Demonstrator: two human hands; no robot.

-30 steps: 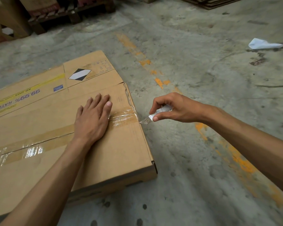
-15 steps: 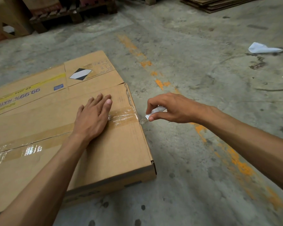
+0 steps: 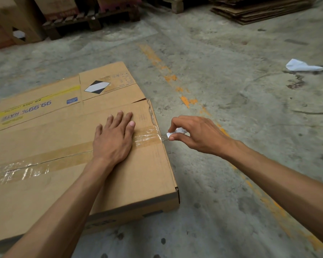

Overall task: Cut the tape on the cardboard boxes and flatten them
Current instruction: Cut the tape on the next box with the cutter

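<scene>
A large brown cardboard box lies low on the concrete floor at the left. Clear tape runs along its top seam to the right edge. My left hand presses flat on the box top over the seam, fingers spread. My right hand sits just off the box's right edge, pinching a small white cutter. The cutter's blade tip touches the tape end at the box edge.
Wooden pallets and cartons stand at the back left. A stack of flattened cardboard lies at the back right. A crumpled white paper rests on the floor at the right. Worn orange paint marks cross the floor.
My right hand has moved left with the cutter, bringing the blade from a small gap up to the tape end at the box edge. My left hand has stayed pressed on the box.
</scene>
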